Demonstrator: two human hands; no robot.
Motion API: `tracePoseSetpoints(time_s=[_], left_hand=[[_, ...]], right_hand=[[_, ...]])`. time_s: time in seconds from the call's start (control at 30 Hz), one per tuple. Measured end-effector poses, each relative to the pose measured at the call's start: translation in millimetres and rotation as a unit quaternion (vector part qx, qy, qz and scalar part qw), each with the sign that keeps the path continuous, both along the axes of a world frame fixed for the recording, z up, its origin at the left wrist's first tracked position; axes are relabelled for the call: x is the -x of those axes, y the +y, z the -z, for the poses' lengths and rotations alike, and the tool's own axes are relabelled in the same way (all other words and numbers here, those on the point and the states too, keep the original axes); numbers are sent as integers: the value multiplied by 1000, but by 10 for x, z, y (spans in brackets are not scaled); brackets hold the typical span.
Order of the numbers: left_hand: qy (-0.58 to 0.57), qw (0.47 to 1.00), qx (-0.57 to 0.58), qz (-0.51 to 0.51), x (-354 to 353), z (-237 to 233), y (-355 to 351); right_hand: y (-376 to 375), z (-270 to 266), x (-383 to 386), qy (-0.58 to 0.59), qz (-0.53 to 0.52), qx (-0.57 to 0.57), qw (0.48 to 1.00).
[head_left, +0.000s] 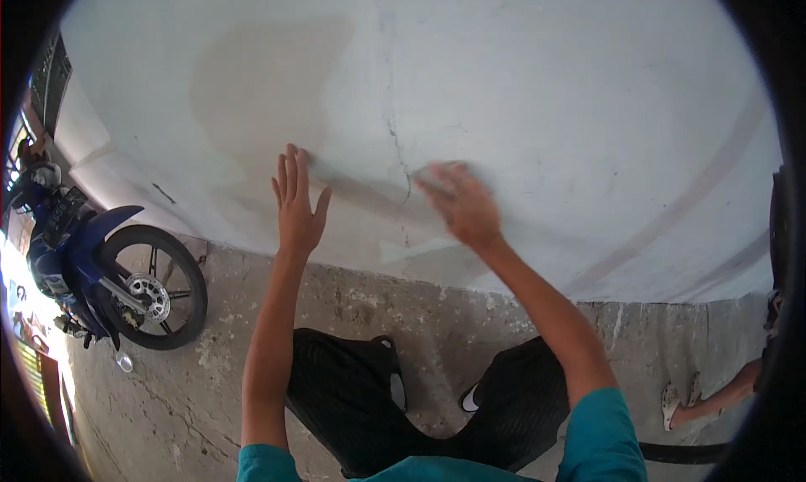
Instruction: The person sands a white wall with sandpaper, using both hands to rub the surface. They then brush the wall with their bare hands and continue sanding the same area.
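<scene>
A pale, whitish wall (pixel 520 79) fills the upper part of the view, with a thin dark crack (pixel 391 117) running down its middle. My left hand (pixel 298 201) is raised at the wall left of the crack, fingers stretched upward and thumb apart, holding nothing. Right of the crack, my right hand (pixel 462 203) is near the wall too, its fingers spread and smeared by motion. Nothing shows in it. Soft shadows of the hands fall on the wall around them.
A blue motorcycle (pixel 84 238) stands at the left, its front wheel (pixel 155 287) close to the wall. At the right edge, another person's leg and sandalled foot (pixel 684 408) rest on the cracked concrete floor (pixel 193 398). My knees in dark trousers (pixel 353 398) are bent below.
</scene>
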State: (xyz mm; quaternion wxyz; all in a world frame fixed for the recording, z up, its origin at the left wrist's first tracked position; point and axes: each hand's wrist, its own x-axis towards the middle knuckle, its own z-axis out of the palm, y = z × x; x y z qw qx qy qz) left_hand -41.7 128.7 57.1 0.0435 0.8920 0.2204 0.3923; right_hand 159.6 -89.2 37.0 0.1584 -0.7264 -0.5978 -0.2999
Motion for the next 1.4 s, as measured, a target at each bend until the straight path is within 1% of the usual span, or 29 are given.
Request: tracePoseSetpoints(time_s=[0.07, 0.13, 0.2, 0.23, 0.3, 0.33, 0.4, 0.43, 0.47, 0.5, 0.53, 0.57, 0.6, 0.63, 0.67, 0.7, 0.73, 0.8, 0.87, 0.93, 1.0, 1.03, 1.07, 1.1, 1.17, 1.2, 1.27, 1.33, 1.4], left_hand=[[3, 1000, 0, -1, 6, 19, -27], [7, 1000, -6, 1, 11, 34, -28], [21, 1000, -1, -8, 42, 74, -18], [21, 1000, -5, -3, 62, 69, -3], [29, 1000, -8, -9, 85, 92, 22], [25, 1000, -5, -7, 86, 111, 46], [7, 1000, -2, -5, 98, 154, 120], [14, 1000, -12, -6, 97, 177, 160], [14, 1000, -9, -4, 73, 183, 163], [4, 1000, -10, 3, 50, 178, 167], [-4, 1000, -9, 10, 50, 183, 162], [0, 1000, -2, 7, 31, 180, 138], [-22, 999, 17, 17, -14, 155, 104], [-45, 998, 34, 26, -42, 134, 80], [-42, 998, 35, 22, -46, 122, 63], [-39, 999, 32, 10, -54, 99, 54], [-37, 999, 28, -1, -47, 73, 61], [-34, 999, 15, -6, -7, 41, 84], [-6, 999, 21, -32, 6, -30, 56], [-19, 999, 26, -34, -10, -27, 50], [-31, 999, 29, -32, -71, -6, 17], [-62, 997, 37, -25, -106, 0, -5], [-91, 995, 45, -17, -136, 2, -30], [-87, 995, 42, -12, -150, 9, -49], [-88, 995, 33, -35, -140, 18, -37], [-85, 995, 31, -34, -121, 9, -37], [-25, 997, 37, -59, -11, 6, -27], [-15, 998, 40, -52, 94, 58, 20], [-17, 998, 42, -46, 137, 103, 92]], right_hand=[[110, 407, 41, -70, -63, 87, 992], [32, 907, -43, 77, -160, 175, 968], [-221, 1305, -271, 20, -159, 189, 969], [-396, 1281, -320, 19, -154, 185, 970], [-782, 1149, -434, 6, -123, 248, 961], [-947, 1137, -551, 4, -120, 252, 960], [-1193, 1041, -689, 91, -149, 223, 959], [-1330, 931, -719, 91, -146, 226, 959], [-1475, 525, -631, 125, -34, 272, 954], [-1558, 303, -612, 156, 79, 315, 933], [-1639, 350, -707, 158, 78, 321, 931], [-1759, 434, -823, 96, 108, 225, 964], [-1783, 438, -854, 32, 133, 124, 983], [-1737, 457, -884, 35, 129, 129, 983], [-1629, 405, -883, -55, 151, 41, 986], [-1500, 351, -879, -145, 170, -50, 973], [-1324, 309, -842, -146, 166, -51, 974], [-901, 230, -662, -135, 211, -201, 947], [-629, 131, -484, -115, 214, -206, 948], [-455, 86, -371, -110, 175, -172, 963], [-323, 51, -191, -37, 129, -66, 989], [-234, 68, -103, 4, 75, -18, 997], [-181, 123, -52, 46, 21, 30, 998], [-180, 351, -53, 50, 25, 27, 998], [-119, 994, -104, -77, -68, 98, 990], [-188, 1143, -208, -73, -67, 97, 990], [-559, 1412, -465, -109, -91, 238, 961], [-896, 1475, -649, -43, -93, 254, 962], [-1246, 1224, -668, -134, -27, 267, 954]])
